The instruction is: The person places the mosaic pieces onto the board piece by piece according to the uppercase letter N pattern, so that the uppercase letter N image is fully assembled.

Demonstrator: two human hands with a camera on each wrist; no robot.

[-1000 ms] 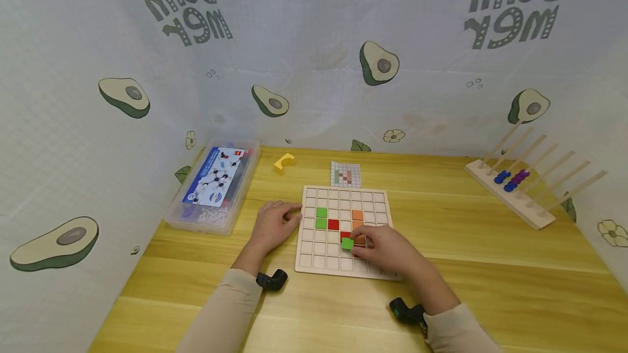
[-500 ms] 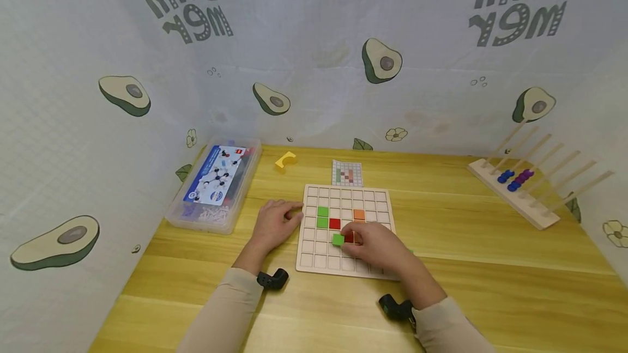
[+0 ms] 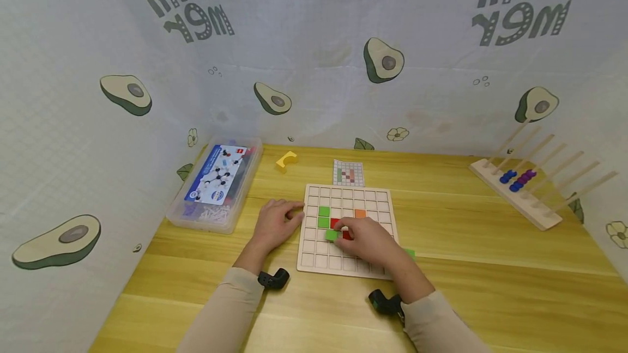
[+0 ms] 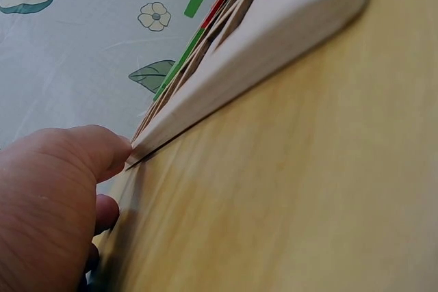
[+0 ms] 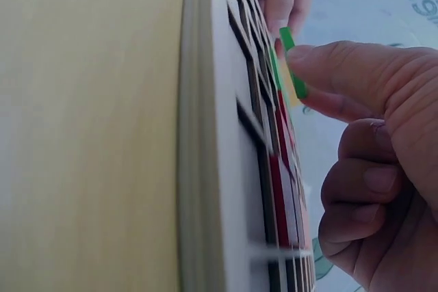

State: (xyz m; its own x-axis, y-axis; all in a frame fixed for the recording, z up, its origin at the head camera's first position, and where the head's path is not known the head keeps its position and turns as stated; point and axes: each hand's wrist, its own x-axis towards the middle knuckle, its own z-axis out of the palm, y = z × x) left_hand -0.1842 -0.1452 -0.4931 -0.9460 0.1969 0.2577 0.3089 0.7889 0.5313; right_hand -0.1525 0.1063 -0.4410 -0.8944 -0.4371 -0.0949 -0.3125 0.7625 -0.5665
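Observation:
A wooden grid board (image 3: 314, 261) lies on the table in front of the person. Pinched between thumb and index finger of the right hand (image 3: 370, 241) is a green square tile (image 3: 331, 235), held tilted close over the board's left-middle cells. The right wrist view shows that tile (image 5: 293, 66) standing off the board, the other fingers curled below. Set in the grid are two green tiles (image 3: 324, 217), red tiles (image 3: 335, 223) and an orange tile (image 3: 360, 213); the right hand hides part of these. The left hand (image 3: 276, 225) rests on the table, a fingertip touching the board's left edge.
A small pattern card (image 3: 349, 173) lies just behind the board. Another green piece (image 3: 410, 253) shows beside the right forearm. Further out are a clear plastic box (image 3: 225, 219), a yellow arch block (image 3: 287, 160) and a wooden peg stand with beads (image 3: 515, 196).
The right hand has moved left across the board with the green tile, from near the middle to just below the two green tiles. The left hand has stayed at the board's edge.

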